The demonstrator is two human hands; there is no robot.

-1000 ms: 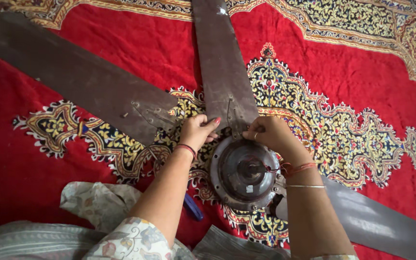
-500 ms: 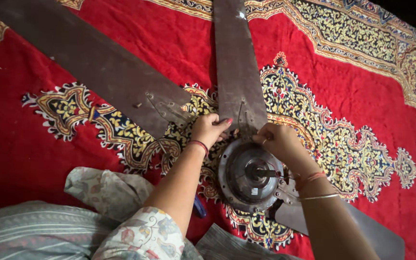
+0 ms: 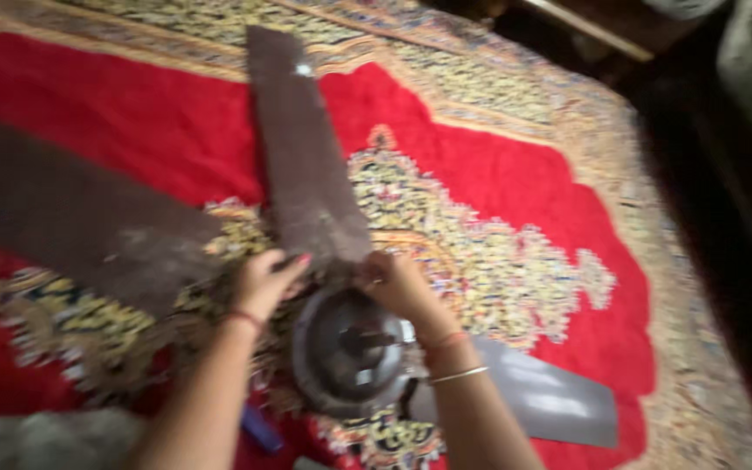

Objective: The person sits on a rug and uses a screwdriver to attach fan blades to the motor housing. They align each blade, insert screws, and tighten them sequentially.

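A brown ceiling fan lies on a red patterned carpet (image 3: 498,183), its round metal motor hub (image 3: 345,352) facing up. The frame is blurred. My left hand (image 3: 267,280) holds the left side of the middle blade (image 3: 306,148) where it meets the hub. On the right side of that blade's root, my right hand (image 3: 398,287) has its fingers curled on it. A second blade (image 3: 63,218) stretches to the left. The third blade (image 3: 541,396) points to the lower right, partly under my right forearm.
A small blue object (image 3: 258,428) lies on the carpet under my left forearm. Pale cloth (image 3: 36,439) bunches at the bottom left. The carpet's beige border (image 3: 681,287) runs along the right, with dark floor and furniture beyond.
The view has swung and blurred, so the carpet's right border and the dark room beyond now show. Both hands have stayed at the root of the middle blade.
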